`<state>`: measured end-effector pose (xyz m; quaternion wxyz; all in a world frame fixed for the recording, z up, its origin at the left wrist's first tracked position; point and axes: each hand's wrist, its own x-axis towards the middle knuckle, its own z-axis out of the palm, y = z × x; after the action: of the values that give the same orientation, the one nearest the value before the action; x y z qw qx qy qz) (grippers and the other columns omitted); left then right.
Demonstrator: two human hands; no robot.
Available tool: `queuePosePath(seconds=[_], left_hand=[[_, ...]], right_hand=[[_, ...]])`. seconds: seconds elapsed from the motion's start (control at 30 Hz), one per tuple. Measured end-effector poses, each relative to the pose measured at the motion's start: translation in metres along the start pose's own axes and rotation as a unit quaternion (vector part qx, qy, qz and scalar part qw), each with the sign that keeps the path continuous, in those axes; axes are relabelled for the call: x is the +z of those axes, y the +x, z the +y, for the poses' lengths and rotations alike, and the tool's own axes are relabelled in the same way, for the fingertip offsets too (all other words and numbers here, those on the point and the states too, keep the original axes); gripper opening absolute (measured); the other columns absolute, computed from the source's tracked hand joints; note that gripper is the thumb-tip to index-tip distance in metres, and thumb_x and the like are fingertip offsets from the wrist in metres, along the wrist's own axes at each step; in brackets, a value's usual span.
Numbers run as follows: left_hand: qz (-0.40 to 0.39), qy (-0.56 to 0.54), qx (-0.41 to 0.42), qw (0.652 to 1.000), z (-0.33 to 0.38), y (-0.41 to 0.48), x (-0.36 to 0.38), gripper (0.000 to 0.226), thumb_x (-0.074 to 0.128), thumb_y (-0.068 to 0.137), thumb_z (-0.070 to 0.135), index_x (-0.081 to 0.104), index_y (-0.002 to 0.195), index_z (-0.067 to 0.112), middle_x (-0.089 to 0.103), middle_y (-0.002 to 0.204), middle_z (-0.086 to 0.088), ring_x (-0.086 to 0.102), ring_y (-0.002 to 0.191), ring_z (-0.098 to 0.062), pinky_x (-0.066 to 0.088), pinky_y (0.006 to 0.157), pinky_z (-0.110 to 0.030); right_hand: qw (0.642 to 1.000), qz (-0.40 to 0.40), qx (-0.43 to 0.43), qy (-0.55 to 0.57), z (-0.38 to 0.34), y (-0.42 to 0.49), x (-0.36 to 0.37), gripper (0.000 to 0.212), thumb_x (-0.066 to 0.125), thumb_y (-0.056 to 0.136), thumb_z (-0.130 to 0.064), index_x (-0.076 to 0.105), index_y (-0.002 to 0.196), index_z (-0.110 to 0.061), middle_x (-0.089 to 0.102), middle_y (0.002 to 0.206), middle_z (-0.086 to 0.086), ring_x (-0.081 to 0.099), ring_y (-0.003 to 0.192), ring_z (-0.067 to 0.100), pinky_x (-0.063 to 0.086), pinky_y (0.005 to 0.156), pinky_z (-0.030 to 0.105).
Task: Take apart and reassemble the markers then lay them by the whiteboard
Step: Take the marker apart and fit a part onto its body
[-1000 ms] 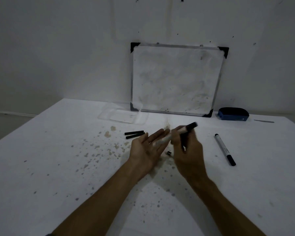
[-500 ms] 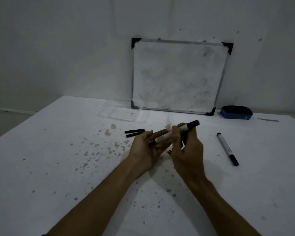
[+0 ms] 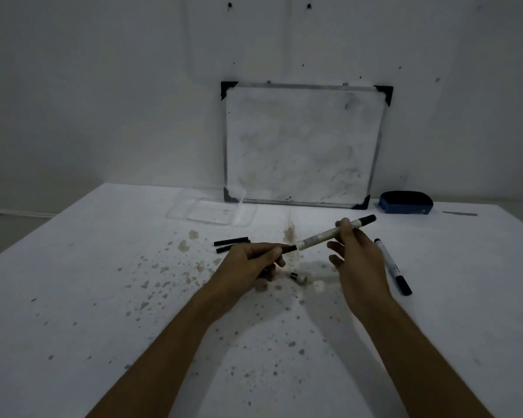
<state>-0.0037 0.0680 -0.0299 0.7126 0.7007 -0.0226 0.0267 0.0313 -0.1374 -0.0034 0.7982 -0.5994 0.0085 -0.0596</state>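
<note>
My right hand (image 3: pixel 358 260) pinches a white marker barrel (image 3: pixel 323 235) near its black far end, holding it slanted above the table. My left hand (image 3: pixel 249 262) is closed on a thin black ink stick (image 3: pixel 288 248) whose tip meets the barrel's open near end. A small marker end piece (image 3: pixel 299 278) lies on the table below the hands. Two more black sticks (image 3: pixel 231 244) lie left of the hands. A whole capped marker (image 3: pixel 392 265) lies to the right. The whiteboard (image 3: pixel 302 146) leans on the wall behind.
A clear plastic tray (image 3: pixel 178 211) sits by the whiteboard's lower left corner. A blue eraser (image 3: pixel 405 203) rests right of the board, with a thin grey strip (image 3: pixel 459 213) beyond it. The white table (image 3: pixel 73 282) is speckled with brown stains.
My left hand, flat and open under the barrel a second ago, has closed on the black stick and drawn left. The barrel's near end now shows free of the left palm.
</note>
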Motion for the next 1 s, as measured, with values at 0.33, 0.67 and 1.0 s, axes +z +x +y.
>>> queuePosePath(seconds=[0.33,0.67,1.0], left_hand=[[0.015,0.058,0.040,0.997,-0.012,0.000,-0.008,0.011,0.069,0.103,0.014,0.075,0.111,0.012,0.083,0.098,-0.007,0.078,0.085,-0.020,0.066,0.080,-0.035],[0.040,0.150,0.067,0.986,-0.007,-0.004,-0.005,0.012,0.072,0.100,0.036,0.079,0.104,0.028,0.082,0.087,0.008,0.071,0.069,-0.001,0.058,0.066,-0.019],[0.003,0.185,0.060,0.981,0.016,-0.015,-0.022,0.018,0.076,0.097,0.034,0.082,0.102,0.017,0.084,0.083,0.002,0.075,0.069,-0.007,0.060,0.070,-0.023]], right_hand=[[0.817,-0.075,-0.166,-0.547,0.021,0.009,-0.028,0.044,0.045,0.103,-0.045,0.060,0.138,-0.022,0.061,0.087,0.005,0.056,0.067,0.008,0.038,0.052,0.014],[0.797,-0.135,-0.262,-0.527,0.021,-0.005,-0.015,0.043,0.060,0.095,-0.044,0.061,0.134,-0.027,0.059,0.116,-0.002,0.055,0.102,0.012,0.047,0.094,0.036],[0.782,-0.187,-0.340,-0.488,0.012,-0.032,0.012,0.020,0.069,0.092,-0.036,0.073,0.105,-0.022,0.068,0.097,-0.007,0.056,0.085,0.006,0.046,0.085,0.034]])
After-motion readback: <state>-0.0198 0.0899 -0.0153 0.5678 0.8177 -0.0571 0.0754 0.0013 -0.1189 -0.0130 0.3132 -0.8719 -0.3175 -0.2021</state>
